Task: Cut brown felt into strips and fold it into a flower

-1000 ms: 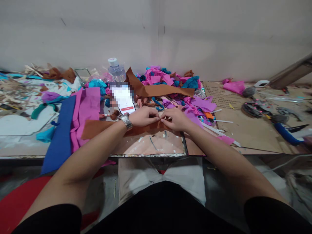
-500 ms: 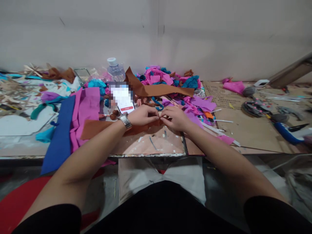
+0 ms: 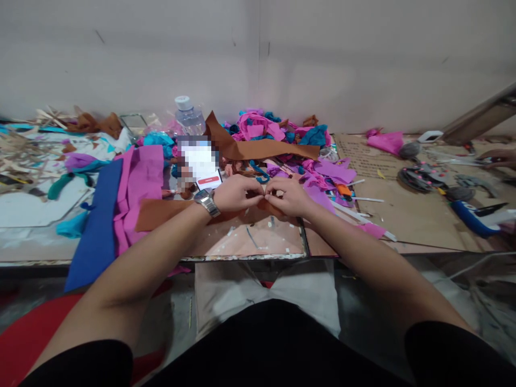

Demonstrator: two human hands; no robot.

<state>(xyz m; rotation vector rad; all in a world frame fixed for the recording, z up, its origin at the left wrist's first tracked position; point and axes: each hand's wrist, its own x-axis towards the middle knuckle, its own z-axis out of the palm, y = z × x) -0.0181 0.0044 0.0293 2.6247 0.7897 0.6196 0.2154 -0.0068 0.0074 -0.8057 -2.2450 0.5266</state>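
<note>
My left hand (image 3: pixel 241 193), with a metal watch on its wrist, is closed, thumb and fingers pinched together. Against its fingertips, my right hand (image 3: pixel 291 195) is closed in the same kind of pinch. Between and beneath them runs a brown crepe paper strip (image 3: pixel 163 214), its long end lying to the left under my left wrist. Its edge shows again below the right fingers; the exact spot pinched is mostly hidden. Just behind my left hand a lit phone (image 3: pixel 208 181), partly blurred, leans among the scraps.
Behind my hands lies a heap of pink, blue and brown crepe paper (image 3: pixel 262 126), beside a water bottle (image 3: pixel 189 118). Blue paper (image 3: pixel 99 215) overhangs the table's front edge at left. Cardboard (image 3: pixel 363 161) covers the right side, where another person's hand (image 3: pixel 503 157) shows.
My hands stay together with fingertips shifting slightly; more brown paper shows under the right fingers. Another person's hand has come in at the right edge.
</note>
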